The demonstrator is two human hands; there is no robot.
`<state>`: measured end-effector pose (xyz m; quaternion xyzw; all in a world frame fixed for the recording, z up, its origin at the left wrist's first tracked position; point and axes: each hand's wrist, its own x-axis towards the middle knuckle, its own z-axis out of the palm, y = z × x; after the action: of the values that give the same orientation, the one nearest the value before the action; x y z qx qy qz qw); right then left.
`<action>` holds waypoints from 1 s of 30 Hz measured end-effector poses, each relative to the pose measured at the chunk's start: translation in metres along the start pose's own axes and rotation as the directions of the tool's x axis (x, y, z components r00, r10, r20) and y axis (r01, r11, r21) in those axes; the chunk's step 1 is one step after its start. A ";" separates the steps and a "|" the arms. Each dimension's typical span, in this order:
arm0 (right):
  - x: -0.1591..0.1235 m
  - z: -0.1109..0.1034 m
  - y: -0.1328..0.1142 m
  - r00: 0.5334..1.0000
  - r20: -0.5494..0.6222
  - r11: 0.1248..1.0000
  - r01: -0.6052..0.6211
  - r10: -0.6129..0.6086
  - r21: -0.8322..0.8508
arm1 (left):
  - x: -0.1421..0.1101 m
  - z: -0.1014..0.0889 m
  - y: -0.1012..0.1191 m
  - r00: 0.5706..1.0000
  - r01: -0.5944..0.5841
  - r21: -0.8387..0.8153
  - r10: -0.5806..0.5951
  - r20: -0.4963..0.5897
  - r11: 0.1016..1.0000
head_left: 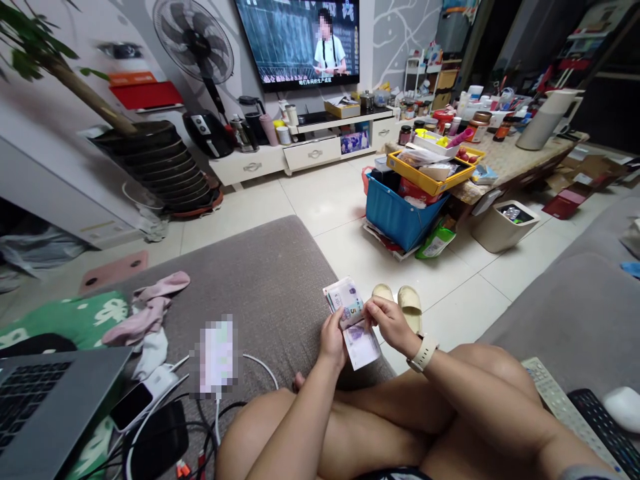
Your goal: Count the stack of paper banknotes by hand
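Observation:
A small stack of banknotes (345,297) is spread in front of my crossed legs, a purple 5 on its upper face. My left hand (334,339) grips the stack from the left, thumb over the front. Below the thumb, a paler purple part of the banknotes hangs down. My right hand (389,321), with a cream watch (423,353) on its wrist, is closed at the right edge of the banknotes, thumb and fingers pinching there. How many notes lie between those fingertips cannot be made out.
A grey sofa (260,280) holds a laptop (60,407), a phone (131,405), cables and socks (155,300). Cream slippers (410,307) lie on the floor. A blue bin (400,212) stands beside a crowded table (510,150). Right of my leg are two keyboards (565,403) and a mouse (623,408).

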<state>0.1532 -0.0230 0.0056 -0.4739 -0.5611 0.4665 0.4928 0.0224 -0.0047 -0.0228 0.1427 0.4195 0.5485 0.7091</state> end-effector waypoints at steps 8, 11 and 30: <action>0.004 -0.004 0.009 0.987 -0.148 0.993 -0.078 0.065 -0.086 | -0.002 -0.001 0.001 1.000 -0.003 0.080 0.002 0.020 0.997; 0.005 -0.006 0.011 0.986 -0.151 0.991 -0.088 0.072 -0.105 | -0.003 -0.002 -0.001 0.999 -0.009 0.070 0.006 0.038 0.998; 0.010 -0.013 0.025 0.980 -0.171 0.980 -0.128 0.101 -0.154 | -0.001 0.003 -0.008 0.998 -0.018 0.041 0.015 0.055 0.999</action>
<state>0.1675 -0.0099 -0.0170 -0.5810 -0.5273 0.4063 0.4683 0.0303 -0.0073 -0.0258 0.1759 0.4101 0.5413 0.7126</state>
